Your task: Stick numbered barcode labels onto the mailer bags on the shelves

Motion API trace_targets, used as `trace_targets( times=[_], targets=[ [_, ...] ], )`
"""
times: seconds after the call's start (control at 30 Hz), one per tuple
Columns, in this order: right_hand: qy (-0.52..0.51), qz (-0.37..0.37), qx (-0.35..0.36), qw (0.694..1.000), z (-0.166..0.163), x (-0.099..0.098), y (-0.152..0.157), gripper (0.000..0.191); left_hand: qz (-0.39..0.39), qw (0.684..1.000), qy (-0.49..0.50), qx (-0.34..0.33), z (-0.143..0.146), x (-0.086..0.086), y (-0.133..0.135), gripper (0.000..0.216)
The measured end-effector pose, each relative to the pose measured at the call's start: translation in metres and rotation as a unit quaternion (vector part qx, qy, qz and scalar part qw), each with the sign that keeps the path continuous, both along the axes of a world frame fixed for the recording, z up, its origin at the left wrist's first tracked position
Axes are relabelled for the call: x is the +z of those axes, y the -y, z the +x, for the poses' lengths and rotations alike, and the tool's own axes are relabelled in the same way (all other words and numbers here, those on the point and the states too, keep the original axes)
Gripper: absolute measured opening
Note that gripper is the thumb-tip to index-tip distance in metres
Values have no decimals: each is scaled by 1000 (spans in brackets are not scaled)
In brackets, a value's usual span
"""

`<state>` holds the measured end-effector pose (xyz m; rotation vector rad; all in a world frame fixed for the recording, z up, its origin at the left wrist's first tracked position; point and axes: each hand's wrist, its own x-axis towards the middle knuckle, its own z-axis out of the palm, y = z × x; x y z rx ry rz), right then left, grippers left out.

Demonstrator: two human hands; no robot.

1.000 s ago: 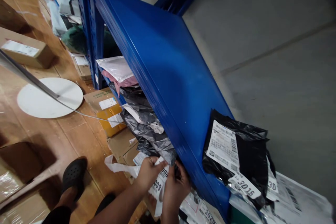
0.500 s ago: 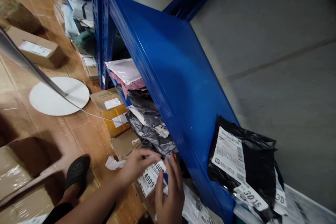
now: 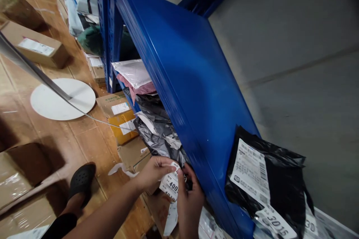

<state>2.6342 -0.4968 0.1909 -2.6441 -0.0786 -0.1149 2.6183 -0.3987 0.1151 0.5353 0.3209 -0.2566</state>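
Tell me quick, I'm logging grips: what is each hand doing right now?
Left hand: closed, pinching the top of the white number label.
Right hand: closed on the same label's right edge.

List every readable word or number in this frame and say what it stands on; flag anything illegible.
"400": on the white sticker pinched between the left hand and right hand; a second row below is cut off.
"3015": on a white tag on the black parcel bag on the blue shelf.
"30": partial tag beside it.
Shipping label print: too small.
Carton labels: unreadable.
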Motion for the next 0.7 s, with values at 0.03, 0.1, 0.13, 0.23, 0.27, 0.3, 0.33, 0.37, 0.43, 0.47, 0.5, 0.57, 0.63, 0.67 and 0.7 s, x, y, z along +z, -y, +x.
trace_targets(
  times=[0.03, 0.1, 0.13, 0.23, 0.27, 0.3, 0.33, 0.37, 0.43, 0.47, 0.5, 0.57, 0.63, 0.67, 0.7],
  targets=[
    [-13, -1, 6, 1000, 1, 1, 0, 41, -8, 1000, 8, -6, 0, 0, -3, 46],
    [-38, 8, 12, 999, 3, 4, 1, 40, -11, 1000, 21, -15, 2, 3, -9, 44],
    [-43, 12, 12, 999, 3, 4, 2, 39, -5, 999, 27, -17, 3, 5, -11, 45],
    [-26, -1, -5, 1000, 4, 2, 3, 41, 45, 998, 36, -28, 10, 9, -14, 51],
    [-15, -8, -15, 1000, 4, 1, 3, 43, 65, 997, 36, -33, 11, 9, -13, 53],
    [-5, -12, -25, 1000, 3, -1, 4, 44, 85, 995, 31, -37, 13, 9, -10, 53],
    [7, -16, -39, 999, 3, -4, 4, 47, 107, 993, 21, -36, 13, 9, -7, 51],
    [16, -20, -54, 998, 3, -6, 5, 49, 133, 991, 6, -29, 13, 8, -3, 48],
    [31, -30, -72, 996, 3, -12, 8, 53, 196, 980, -38, 5, 12, 8, 8, 41],
    [43, -39, -72, 996, 4, -14, 10, 55, 225, 972, -59, 22, 11, 7, 13, 40],
    [56, -49, -68, 995, 5, -17, 13, 56, 246, 966, -75, 34, 10, 7, 18, 40],
    [89, -71, -55, 992, 6, -21, 17, 55, 250, 966, -64, 31, 8, 7, 24, 37],
    [107, -93, -55, 988, 7, -25, 20, 56, 238, 970, -38, 4, 6, 5, 27, 35],
    [105, -99, -57, 988, 7, -26, 21, 56, 240, 970, -36, -8, 5, 5, 28, 36],
    [100, -102, -56, 988, 7, -26, 21, 56, 248, 968, -45, -16, 3, 5, 27, 38]
  ],
)
